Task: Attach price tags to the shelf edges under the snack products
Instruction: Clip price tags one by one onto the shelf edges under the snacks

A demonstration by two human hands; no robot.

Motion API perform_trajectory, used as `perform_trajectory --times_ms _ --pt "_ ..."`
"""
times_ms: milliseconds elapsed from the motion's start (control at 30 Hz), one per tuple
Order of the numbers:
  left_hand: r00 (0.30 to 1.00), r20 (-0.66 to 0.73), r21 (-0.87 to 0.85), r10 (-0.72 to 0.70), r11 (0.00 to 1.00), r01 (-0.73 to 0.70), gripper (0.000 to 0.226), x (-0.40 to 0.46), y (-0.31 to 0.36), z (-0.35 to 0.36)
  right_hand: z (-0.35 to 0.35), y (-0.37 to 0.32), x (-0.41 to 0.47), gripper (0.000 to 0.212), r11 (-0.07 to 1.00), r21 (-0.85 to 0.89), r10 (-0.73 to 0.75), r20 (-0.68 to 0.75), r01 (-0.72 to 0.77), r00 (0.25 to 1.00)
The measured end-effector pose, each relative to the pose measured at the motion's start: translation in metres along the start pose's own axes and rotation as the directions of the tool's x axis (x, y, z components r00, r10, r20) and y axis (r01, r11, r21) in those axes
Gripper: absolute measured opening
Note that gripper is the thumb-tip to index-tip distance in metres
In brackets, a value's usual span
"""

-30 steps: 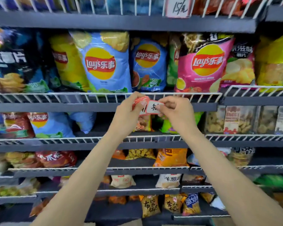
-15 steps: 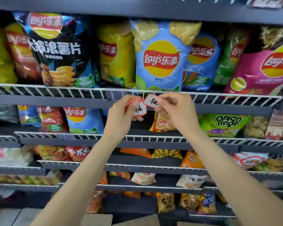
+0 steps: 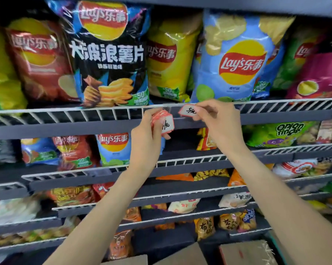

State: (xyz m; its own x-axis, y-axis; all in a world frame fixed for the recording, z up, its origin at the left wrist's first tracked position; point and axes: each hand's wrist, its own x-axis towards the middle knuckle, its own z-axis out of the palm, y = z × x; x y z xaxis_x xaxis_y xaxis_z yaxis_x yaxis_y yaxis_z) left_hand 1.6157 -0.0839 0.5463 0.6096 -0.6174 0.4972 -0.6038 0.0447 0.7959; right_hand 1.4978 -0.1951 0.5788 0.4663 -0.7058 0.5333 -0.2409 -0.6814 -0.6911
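Right hand (image 3: 216, 121) pinching a single red-bordered price tag (image 3: 188, 111) against the white wire shelf edge (image 3: 104, 111), just below the light blue chip bag (image 3: 235, 60). Left hand (image 3: 150, 134) curled round a stack of tags (image 3: 162, 121), slightly lower and just beside the single tag. Black chip bag (image 3: 108, 54) standing further left on that shelf.

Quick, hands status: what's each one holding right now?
Left hand: grip closed on the stack of price tags.
Right hand: grip pinching a single price tag at the shelf edge.
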Motion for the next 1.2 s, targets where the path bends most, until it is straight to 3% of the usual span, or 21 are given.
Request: perform_trajectory --times_ms 233,400,700,833,1033,1200 --pt "0.992 0.119 -0.028 0.037 0.999 -0.034 0.035 0.003 -0.003 -0.012 0.007 -0.007 0.004 0.015 0.983 -0.165 -0.099 -0.071 0.086 0.993" --pt "0.972 0.234 -0.06 0.023 0.998 -0.01 0.039 0.0 -0.002 -0.015 0.011 -0.01 0.005 0.014 0.962 -0.203 -0.194 -0.033 0.183 0.981" --pt "0.963 0.267 -0.105 0.03 0.994 -0.002 0.025 0.005 -0.013 -0.029 0.005 -0.012 0.009 0.016 0.959 -0.172 -0.243 -0.102 0.224 0.965" --pt "0.949 0.314 -0.039 0.042 0.999 -0.031 0.021 0.013 -0.01 -0.034 0.008 -0.012 0.01 0.015 0.949 -0.186 -0.256 0.018 0.255 0.966" --pt "0.928 0.368 0.036 0.052 0.997 -0.07 0.014 0.02 -0.008 -0.035 0.013 -0.011 0.014 0.008 0.886 -0.347 -0.313 0.045 0.308 0.949" --pt "0.934 0.353 0.078 0.055 0.993 -0.088 0.013 0.023 -0.008 -0.035 0.019 -0.012 0.007 0.007 0.747 -0.524 -0.468 0.021 0.409 0.883"
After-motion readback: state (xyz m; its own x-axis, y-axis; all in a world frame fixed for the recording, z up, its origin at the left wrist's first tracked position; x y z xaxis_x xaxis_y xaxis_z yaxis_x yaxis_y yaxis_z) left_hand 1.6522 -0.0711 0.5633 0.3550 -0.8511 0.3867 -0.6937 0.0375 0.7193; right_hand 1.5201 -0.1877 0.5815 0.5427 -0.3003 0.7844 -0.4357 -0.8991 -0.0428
